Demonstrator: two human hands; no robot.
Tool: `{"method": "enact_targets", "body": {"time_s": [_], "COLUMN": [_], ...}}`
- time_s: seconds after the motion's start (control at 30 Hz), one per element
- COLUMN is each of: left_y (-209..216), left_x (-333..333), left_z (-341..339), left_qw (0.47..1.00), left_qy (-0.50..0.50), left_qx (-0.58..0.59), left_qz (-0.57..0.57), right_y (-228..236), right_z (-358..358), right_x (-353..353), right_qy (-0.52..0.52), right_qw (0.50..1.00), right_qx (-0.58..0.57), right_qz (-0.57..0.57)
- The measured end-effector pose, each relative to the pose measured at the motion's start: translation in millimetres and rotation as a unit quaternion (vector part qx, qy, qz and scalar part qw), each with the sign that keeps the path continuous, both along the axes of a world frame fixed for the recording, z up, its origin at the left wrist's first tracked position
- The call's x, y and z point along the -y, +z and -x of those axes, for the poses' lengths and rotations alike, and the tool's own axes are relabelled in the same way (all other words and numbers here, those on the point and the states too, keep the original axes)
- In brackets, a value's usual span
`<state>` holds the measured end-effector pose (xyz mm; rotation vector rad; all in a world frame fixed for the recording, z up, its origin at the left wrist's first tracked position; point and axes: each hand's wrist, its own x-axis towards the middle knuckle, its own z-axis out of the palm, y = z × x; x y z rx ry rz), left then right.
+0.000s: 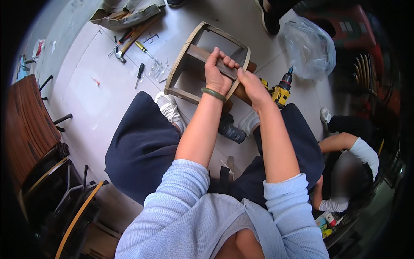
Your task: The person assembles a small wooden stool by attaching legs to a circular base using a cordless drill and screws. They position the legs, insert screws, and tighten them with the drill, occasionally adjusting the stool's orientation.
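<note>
Wooden frame (199,54), right hand (256,90) touching (fingers mostly hidden)

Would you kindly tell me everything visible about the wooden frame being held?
The wooden frame has worn-looking pale brown rails, two of them bowed, with a darker flat crossbar between those two. It is askew over the tiled floor; whether it touches is unclear. The left hand grips the crossbar; the right hand is at its right end.

The frame (198,53) is matt wood, the floor (116,84) glossy, the bag (309,49) shiny plastic.
</note>
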<state>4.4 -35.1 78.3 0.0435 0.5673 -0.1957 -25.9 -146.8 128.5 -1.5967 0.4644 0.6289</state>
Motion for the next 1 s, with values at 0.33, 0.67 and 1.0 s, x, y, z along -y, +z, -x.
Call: {"method": "enact_targets", "body": {"time_s": [0.33, 0.67, 1.0], "left_y": [-9.6, -21.7, -22.8], "left_x": [-11.9, -44.2, -46.7], "left_z": [3.5, 17.2, 21.1], "left_qw": [0.994, 0.979, 0.981], "left_qy": [0.061, 0.007, 0.008], "left_qx": [-0.05, -0.013, -0.012], "left_qz": [-0.076, -0.205, -0.192], "right_y": [-13.0, -16.5, -11.5], "right_z": [9.2, 22.2, 30.1], "right_x": [1.4, 27.8, 22.7], "right_qy": [-0.255, -0.462, -0.419], "right_qw": [0.95, 0.877, 0.895], "right_qx": [0.149, 0.123, 0.151], "right_qz": [0.105, 0.045, 0.005]}}
